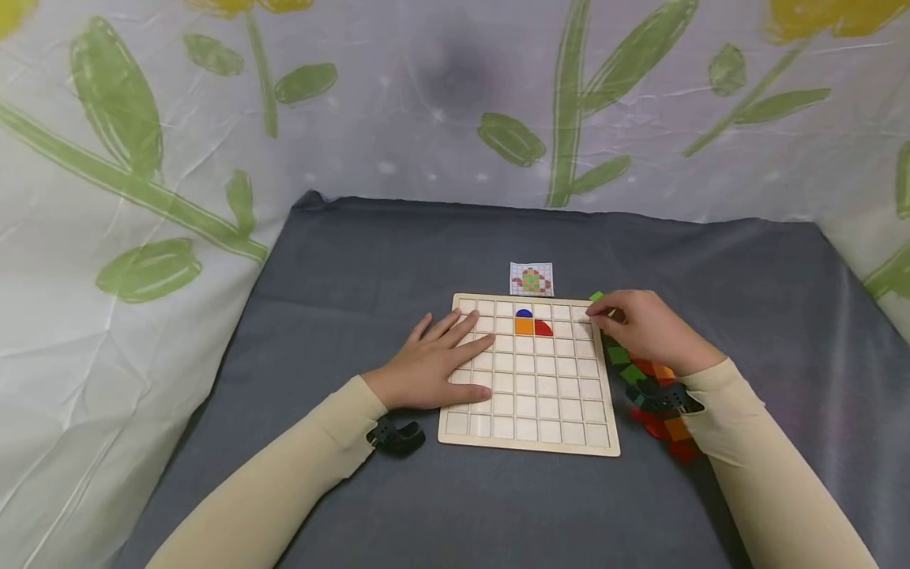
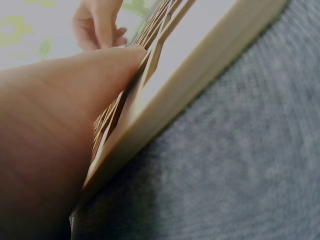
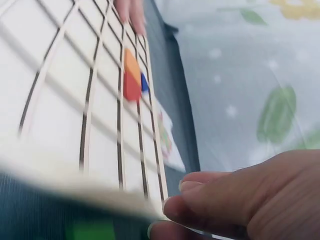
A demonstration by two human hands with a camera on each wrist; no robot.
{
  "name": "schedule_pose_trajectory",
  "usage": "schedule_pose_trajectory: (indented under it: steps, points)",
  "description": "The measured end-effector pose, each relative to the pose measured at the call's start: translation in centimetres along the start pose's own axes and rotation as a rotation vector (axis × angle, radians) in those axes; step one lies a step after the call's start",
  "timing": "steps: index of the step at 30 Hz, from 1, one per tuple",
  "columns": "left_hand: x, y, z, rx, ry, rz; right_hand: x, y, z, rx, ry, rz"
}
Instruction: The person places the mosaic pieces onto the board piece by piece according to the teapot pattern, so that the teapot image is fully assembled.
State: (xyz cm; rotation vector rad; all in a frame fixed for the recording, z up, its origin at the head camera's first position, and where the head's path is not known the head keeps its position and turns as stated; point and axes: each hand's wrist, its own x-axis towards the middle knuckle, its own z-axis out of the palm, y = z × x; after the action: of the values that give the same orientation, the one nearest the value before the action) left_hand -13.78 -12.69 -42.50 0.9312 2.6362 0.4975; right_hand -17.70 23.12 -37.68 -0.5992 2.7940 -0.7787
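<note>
A wooden grid board [image 1: 526, 446] with square white cells lies on the table. Near its top sit an orange square [image 1: 524, 326], a blue half-round piece [image 1: 524, 314] above it and a red quarter-round piece [image 1: 543, 328] to its right. With fingers spread, my left hand [image 1: 434, 363] rests flat on the board's left side. My right hand [image 1: 643, 328] is at the upper right corner, thumb and fingertips drawn together right at the edge. I cannot tell whether a piece is hidden between those fingertips, which also show in the right wrist view [image 3: 235, 200].
Behind the board lies a small card [image 1: 532, 279] with a coloured grid picture. Loose green pieces [image 1: 619, 356], red pieces [image 1: 650, 423] and orange pieces [image 1: 678, 429] are scattered to the right, partly under my right wrist. A grey cloth [image 1: 398, 245] covers the table.
</note>
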Motion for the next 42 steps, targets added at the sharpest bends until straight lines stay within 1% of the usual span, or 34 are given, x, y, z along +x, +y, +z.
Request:
schedule_pose_trajectory:
  steps: [6,11,15,22,30,36,42]
  points:
    - [0.1,0.0,0.0,0.011,0.0,-0.007,-2.2,2.2,-1.2,-0.021,0.006,0.046]
    - [0.1,0.0,0.1,0.009,-0.001,-0.008,-3.8,3.1,-1.4,-0.047,-0.03,0.08]
    - [0.2,-0.1,0.1,0.001,0.007,0.004,-4.5,3.9,-1.6,-0.074,-0.06,0.09]
    - [0.5,-0.4,0.4,0.016,-0.006,-0.008,-4.7,4.9,-1.8,-0.104,-0.107,0.116]
    - [0.7,-0.5,0.7,0.027,-0.002,-0.004,-5.0,5.7,-1.7,-0.101,-0.119,0.141]
    - [0.7,-0.4,0.7,0.039,-0.004,-0.014,-4.9,5.8,-1.7,-0.066,-0.129,0.168]
    - [0.7,-0.3,0.7,0.031,0.006,-0.01,-4.8,6.0,-1.8,-0.065,-0.132,0.186]
